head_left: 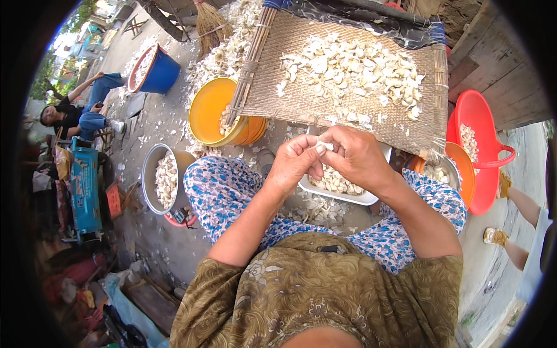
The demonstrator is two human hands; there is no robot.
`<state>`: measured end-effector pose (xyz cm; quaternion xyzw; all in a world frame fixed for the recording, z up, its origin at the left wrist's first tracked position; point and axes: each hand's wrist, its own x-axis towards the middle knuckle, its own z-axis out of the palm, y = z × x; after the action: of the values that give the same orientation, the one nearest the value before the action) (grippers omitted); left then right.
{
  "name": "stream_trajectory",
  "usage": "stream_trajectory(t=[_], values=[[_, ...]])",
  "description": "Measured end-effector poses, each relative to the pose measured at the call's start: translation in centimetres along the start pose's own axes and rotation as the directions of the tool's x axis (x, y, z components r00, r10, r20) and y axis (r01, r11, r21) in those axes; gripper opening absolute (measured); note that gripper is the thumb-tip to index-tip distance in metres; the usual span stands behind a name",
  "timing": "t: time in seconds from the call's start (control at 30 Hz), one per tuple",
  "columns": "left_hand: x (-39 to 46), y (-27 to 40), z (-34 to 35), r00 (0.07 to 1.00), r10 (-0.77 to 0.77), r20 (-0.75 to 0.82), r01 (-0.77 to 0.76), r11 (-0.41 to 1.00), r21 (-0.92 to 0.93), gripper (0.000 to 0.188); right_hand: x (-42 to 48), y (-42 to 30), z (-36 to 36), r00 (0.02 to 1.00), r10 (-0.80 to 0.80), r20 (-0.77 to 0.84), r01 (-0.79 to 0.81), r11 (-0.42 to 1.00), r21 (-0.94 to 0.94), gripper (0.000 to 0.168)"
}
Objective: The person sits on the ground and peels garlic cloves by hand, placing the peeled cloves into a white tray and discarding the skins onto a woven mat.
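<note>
Between my two hands is a pale garlic clove (325, 145), pinched at the fingertips. My left hand (296, 157) grips it from one side, thumb along it. My right hand (354, 151) meets it from the other side, covering part of it. Just below my fingers, a white tray (367, 199) holds garlic cloves (337, 182), partly hidden by my hands. Beyond them a woven mat (265, 93) on a pole frame bears a spread heap of garlic cloves (352, 65) and loose skins.
A yellow bucket (204, 98) lies tilted beside the mat. Left are a grey bucket (145, 178) of cloves and a blue bucket (163, 71). Red (478, 108) and orange basins (465, 174) stand right. A broom (211, 26) rests among skins. One person (72, 113) sits left; another's legs (518, 230) show right.
</note>
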<state>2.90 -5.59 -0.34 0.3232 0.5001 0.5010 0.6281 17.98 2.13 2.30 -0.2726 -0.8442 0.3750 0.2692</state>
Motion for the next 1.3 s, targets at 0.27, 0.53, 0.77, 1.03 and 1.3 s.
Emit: stream_trajectory(t=[0.27,0.53,0.77,1.03,1.3], values=[[-4.8,-0.7,0.6,1.0,-0.023,0.006,0.024,0.917,-0.399,0.027,-1.5,-4.1,0.0,0.987,0.094,0.131,-0.121,0.97,0.213,0.016],[-8.0,-2.5,1.3,0.973,-0.06,0.224,0.187,0.776,-0.602,0.031,-6.4,-5.7,4.0,0.972,0.161,-0.173,-0.099,0.941,0.324,0.018],[-10.4,-4.2,3.0,0.897,-0.088,0.434,0.375,0.671,-0.639,0.03,-11.4,-6.2,6.1,0.892,0.348,-0.288,-0.115,0.792,0.599,0.018],[-10.4,-4.2,3.4,0.899,0.005,0.438,0.302,0.718,-0.628,0.032,-12.7,-7.1,6.1,0.855,0.361,-0.372,-0.051,0.773,0.632,0.013],[-10.8,-3.5,2.8,0.967,0.035,0.252,0.114,0.827,-0.55,0.026,-12.1,-7.7,6.0,0.848,0.283,-0.449,-0.144,0.936,0.32,0.014]])
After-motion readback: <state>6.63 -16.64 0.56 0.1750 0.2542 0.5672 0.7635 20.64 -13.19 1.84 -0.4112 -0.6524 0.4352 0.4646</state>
